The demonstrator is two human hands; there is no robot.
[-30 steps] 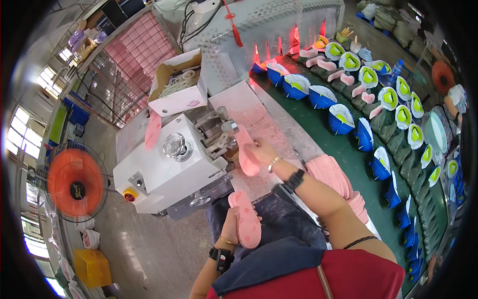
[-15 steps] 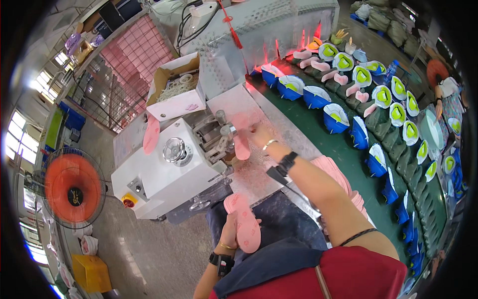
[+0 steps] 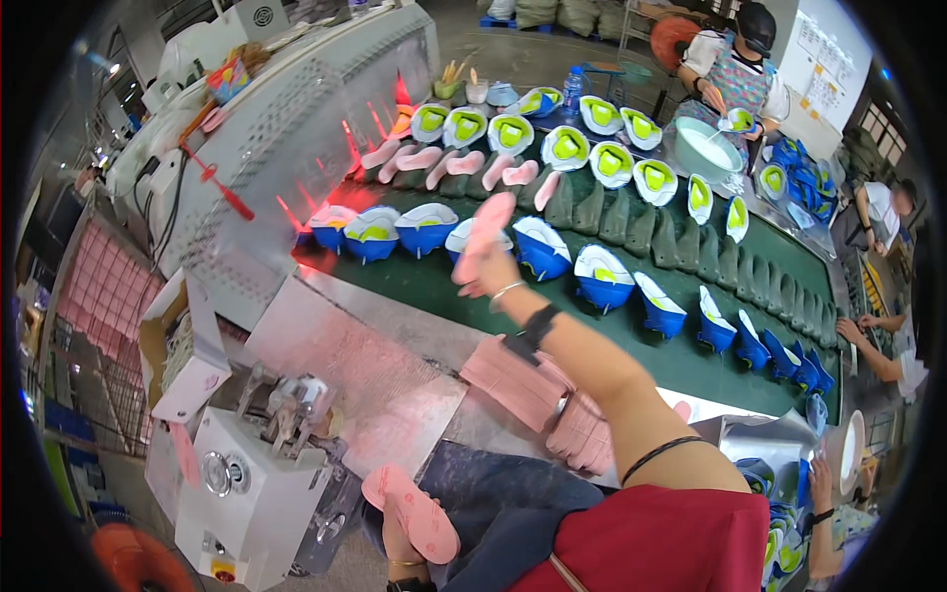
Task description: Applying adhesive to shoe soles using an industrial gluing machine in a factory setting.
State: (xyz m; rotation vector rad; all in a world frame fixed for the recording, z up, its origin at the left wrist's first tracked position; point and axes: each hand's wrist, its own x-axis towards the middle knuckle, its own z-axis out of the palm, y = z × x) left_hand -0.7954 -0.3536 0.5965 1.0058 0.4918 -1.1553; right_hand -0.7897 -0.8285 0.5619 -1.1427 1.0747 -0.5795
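Observation:
Stretched out over the green conveyor belt, my right hand is closed on a pink insole, which points up and away from me. Just behind it stands a row of blue and white shoe uppers. Low by my lap, my left hand is closed around another pink insole with red print; whether it is one or several stacked I cannot tell. To the left stands a white roller machine, its metal rollers at the edge of the metal worktable.
Pink insole stacks lie on the table's near edge. Dark green shoe lasts and loose pink insoles line the belt. A co-worker works by a pale basin. An open box sits behind the machine.
My right hand has carried an insole from the machine's rollers out over the belt. The view has swung right. My left hand still holds its insole by my lap.

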